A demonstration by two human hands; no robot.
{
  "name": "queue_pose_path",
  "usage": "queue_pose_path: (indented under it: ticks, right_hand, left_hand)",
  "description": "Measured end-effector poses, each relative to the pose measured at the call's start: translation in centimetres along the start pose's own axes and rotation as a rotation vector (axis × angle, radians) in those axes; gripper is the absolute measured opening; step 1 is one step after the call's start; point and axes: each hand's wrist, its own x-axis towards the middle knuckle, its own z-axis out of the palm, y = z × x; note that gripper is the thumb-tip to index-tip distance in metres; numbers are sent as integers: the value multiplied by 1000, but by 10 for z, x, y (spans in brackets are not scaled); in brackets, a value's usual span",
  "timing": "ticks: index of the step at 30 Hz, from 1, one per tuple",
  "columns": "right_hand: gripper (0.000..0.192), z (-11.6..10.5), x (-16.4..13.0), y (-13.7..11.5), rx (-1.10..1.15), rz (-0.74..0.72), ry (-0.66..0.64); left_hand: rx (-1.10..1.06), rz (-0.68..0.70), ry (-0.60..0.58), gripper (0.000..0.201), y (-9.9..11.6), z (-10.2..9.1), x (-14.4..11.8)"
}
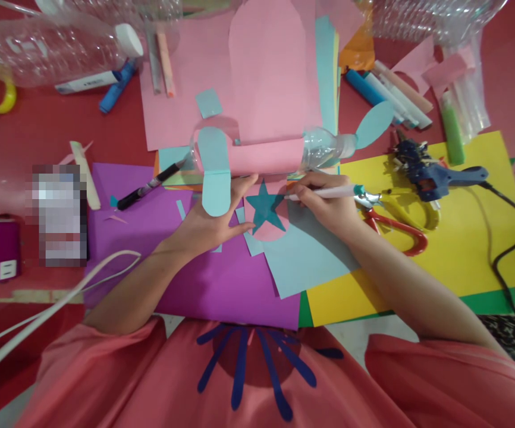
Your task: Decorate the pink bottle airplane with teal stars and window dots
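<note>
My right hand [329, 202] is closed around a white marker [329, 192] with a green end. Its tip meets the right point of a teal star [265, 208] on a round-ended pink paper piece [275, 233]. Left of the star, my left hand [224, 223] has thumb and forefinger spread, their tips at the pink piece's edge. Just beyond both hands a plastic bottle [324, 147] lies on its side, wrapped in pink paper [266, 157]. A light blue rounded strip [215, 193] hangs over its left end, and a light blue paper oval [374, 123] sits by its cap.
On the right are red-handled scissors [400, 238], yellow-handled scissors [418, 215] and a blue glue gun [449, 176] with a trailing cord. Purple [239, 285] and yellow [476, 238] sheets cover the near table. A black pen [150, 185] and a phone [61, 215] lie left; bottles [52, 47] stand beyond.
</note>
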Motion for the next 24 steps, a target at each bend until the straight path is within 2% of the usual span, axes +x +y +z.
queue_pose_path:
  ticks: [15, 24]
  right_hand:
    - [20, -1, -2, 1, -42, -3, -1]
    - [22, 3, -5, 1, -69, -72, -19]
  left_hand:
    - [-15, 18, 19, 89, -1, 0, -1]
    - [-11, -5, -3, 87, 0, 0, -1]
